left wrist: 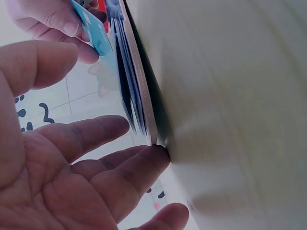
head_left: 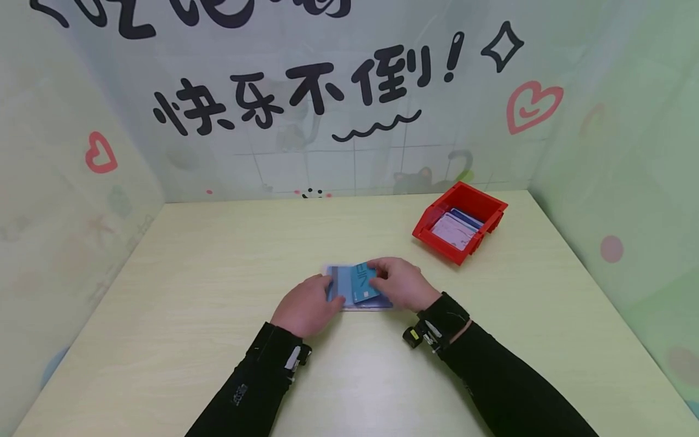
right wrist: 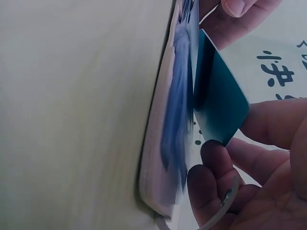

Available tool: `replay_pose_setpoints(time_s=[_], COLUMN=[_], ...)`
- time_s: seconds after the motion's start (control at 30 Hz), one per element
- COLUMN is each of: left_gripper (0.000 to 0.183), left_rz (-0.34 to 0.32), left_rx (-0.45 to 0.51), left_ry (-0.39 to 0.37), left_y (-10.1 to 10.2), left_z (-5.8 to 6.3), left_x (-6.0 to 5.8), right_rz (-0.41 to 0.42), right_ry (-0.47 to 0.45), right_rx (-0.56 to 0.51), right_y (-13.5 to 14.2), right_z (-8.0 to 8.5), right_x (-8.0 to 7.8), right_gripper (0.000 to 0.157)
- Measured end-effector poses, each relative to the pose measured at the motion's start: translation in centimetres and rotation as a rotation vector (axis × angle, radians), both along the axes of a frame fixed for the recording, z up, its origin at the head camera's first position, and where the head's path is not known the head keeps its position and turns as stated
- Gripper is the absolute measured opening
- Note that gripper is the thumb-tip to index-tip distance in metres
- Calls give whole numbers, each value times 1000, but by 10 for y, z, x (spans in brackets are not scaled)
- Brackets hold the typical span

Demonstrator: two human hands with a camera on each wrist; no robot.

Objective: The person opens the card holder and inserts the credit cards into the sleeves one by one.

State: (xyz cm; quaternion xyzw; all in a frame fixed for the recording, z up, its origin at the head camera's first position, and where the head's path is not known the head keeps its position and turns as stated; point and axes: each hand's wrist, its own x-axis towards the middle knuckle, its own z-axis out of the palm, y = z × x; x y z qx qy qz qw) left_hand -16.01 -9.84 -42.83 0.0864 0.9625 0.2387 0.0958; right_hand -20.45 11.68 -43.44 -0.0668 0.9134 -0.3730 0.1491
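On the table lies an opened card holder (head_left: 341, 286) with clear bluish sleeves and a pale pink cover (right wrist: 152, 163). My right hand (head_left: 406, 284) pinches a teal card (head_left: 363, 283) between thumb and fingers, tilted over the holder's right part. In the right wrist view the card (right wrist: 220, 96) stands at an angle against the sleeves. The holder's strap with a snap button (right wrist: 224, 197) sticks out by the right fingers. At the holder's left edge, my left hand (head_left: 308, 305) touches the cover with extended fingertips (left wrist: 156, 158), its thumb held apart.
A red plastic bin (head_left: 494, 212) stands at the back right of the table (head_left: 229, 261), holding several cards (head_left: 454, 232), pinkish and blue. Printed wall sheets enclose the table at the back and on both sides.
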Motion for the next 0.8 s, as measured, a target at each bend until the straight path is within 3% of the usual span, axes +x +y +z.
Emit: replay_pose_setpoints(time_s=[0.4,0.8], left_gripper=[64,63], left_rz=[-9,-16], left_rx=[-12,1], left_ry=[-2,6], left_y=[0,-1], left_z=[0,0], left_x=[1,0], right_rz=[109,196], right_ry=[104,125], right_rx=[252,353], right_y=[-7,-5], right_z=[3,9], right_x=[5,11], right_gripper=[61,74])
